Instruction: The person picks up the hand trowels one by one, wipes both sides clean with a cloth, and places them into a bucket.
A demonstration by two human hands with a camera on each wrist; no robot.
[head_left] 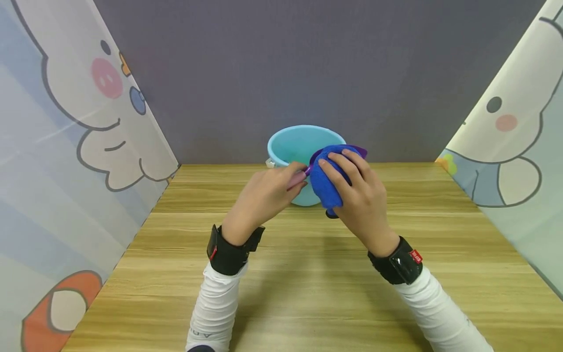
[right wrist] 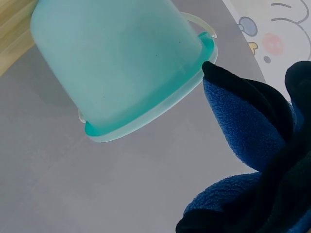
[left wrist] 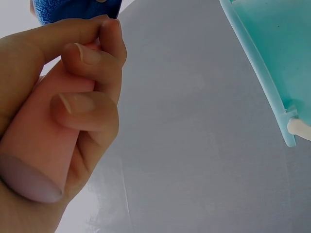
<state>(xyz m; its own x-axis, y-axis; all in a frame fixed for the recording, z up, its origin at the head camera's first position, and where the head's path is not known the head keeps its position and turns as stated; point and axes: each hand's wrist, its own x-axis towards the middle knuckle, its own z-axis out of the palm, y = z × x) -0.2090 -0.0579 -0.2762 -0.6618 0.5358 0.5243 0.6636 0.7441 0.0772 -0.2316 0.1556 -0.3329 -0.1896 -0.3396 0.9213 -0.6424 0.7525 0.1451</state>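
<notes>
In the head view my left hand [head_left: 264, 198] grips the pink handle [head_left: 297, 180] of a purple utensil. Its purple head [head_left: 361, 150] pokes out past a blue cloth [head_left: 324, 187], which hides most of it, so I cannot tell its exact kind. The left wrist view shows curled fingers round the thick pink handle [left wrist: 41, 131] with its greyish end. My right hand [head_left: 362, 198] holds the fuzzy cloth against the utensil, fingers spread over it. Folds of the dark-edged cloth [right wrist: 243, 121] hang in the right wrist view. Both hands are in front of the light-blue bucket [head_left: 281, 142].
The bucket stands on the wood-patterned table [head_left: 286, 303], near the grey back wall [head_left: 264, 73]. A pale bucket handle [right wrist: 199, 22] shows at its rim. Cartoon-printed panels [head_left: 53, 195] flank the table on both sides.
</notes>
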